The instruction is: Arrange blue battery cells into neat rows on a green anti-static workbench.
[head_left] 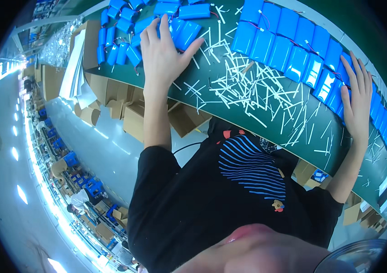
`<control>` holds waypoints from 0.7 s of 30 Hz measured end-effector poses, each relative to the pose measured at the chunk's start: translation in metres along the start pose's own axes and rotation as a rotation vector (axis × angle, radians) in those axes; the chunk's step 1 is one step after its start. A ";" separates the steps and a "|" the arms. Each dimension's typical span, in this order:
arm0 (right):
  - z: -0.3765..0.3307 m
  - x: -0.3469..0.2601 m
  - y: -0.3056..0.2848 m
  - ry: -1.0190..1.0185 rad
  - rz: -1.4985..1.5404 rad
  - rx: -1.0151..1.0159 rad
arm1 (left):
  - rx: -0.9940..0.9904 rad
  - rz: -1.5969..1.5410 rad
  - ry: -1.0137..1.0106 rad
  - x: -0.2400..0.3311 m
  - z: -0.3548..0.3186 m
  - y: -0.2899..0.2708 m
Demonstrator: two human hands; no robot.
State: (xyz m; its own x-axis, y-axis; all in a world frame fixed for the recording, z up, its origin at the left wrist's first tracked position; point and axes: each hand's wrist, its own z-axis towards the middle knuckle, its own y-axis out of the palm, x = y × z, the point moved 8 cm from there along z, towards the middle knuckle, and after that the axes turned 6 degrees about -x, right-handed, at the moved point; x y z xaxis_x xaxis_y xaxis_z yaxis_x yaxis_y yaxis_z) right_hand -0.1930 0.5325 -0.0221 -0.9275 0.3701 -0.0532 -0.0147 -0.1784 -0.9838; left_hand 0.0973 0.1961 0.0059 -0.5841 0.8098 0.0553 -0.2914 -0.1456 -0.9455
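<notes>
1. Left hand [164, 52]: fingers spread flat, palm down, pinching nothing; it rests on a loose heap of blue battery packs [125, 38] at the left end of the green table [211, 93]. The fingertips lie across the nearest packs, and the thumb points toward the middle of the table.
2. Right hand [356, 102]: fingers spread and extended, palm down, nothing clasped; it lies on the near end of a row of blue battery packs [293, 45] at the right side of the table.
3. Loose heap of packs: flat blue wrapped cells, tilted and overlapping, with thin red and black leads showing between some of them.
4. Row of packs: laid side by side, touching one another, running in a band from the upper middle of the table to its right edge.
5. White paper strips [248, 86]: many thin short strips scattered over the table between the two hands, crossing each other, some reaching the table's near edge.
6. Cardboard boxes [134, 116]: brown, open, standing on the floor below the table's near edge.
7. Stack of white sheets [76, 68]: leaning beside the table's left end, near the boxes.
8. Black shirt [229, 195] with blue wavy lines: worn by the person, filling the lower middle of the view.
</notes>
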 end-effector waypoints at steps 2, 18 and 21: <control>0.000 -0.002 -0.002 -0.010 0.009 0.009 | 0.003 0.028 -0.012 -0.002 -0.003 0.008; 0.146 -0.225 -0.040 -0.887 0.490 0.017 | 0.311 -0.349 -0.018 -0.055 -0.039 -0.056; 0.208 -0.281 -0.006 -1.036 0.527 -0.003 | 0.291 -0.253 -0.150 -0.072 -0.064 -0.066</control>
State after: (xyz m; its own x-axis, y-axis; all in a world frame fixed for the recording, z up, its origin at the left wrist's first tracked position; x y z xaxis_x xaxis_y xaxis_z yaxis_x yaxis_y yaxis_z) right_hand -0.0096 0.2397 0.0343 -0.6800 -0.6726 -0.2921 0.4632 -0.0852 -0.8821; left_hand 0.2073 0.1834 0.0438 -0.5644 0.7518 0.3410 -0.6295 -0.1247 -0.7670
